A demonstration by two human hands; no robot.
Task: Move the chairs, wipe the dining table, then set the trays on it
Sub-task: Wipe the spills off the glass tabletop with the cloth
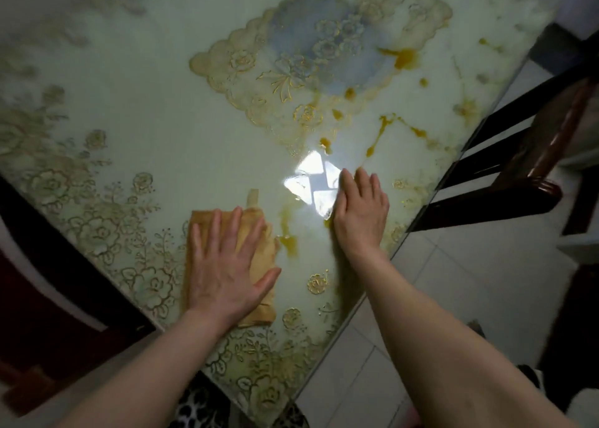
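Pressing flat on a folded tan cloth (259,233), the left hand (223,272) lies with fingers spread wide at lower centre of the frame. Just right of it, the right hand (361,213) rests open, fingers straight, on the glossy dining table (146,103). Yellow spills (405,57) dot the tabletop toward the upper right. A dark wooden chair (518,155) stands beside the table's right edge.

The glossy floral bench (136,80) carries a lace-edged placemat (324,54) toward 12 o'clock, a folded tan cloth (259,252) near 7 o'clock, and yellow-orange spills (405,57) scattered from centre toward 2 o'clock.
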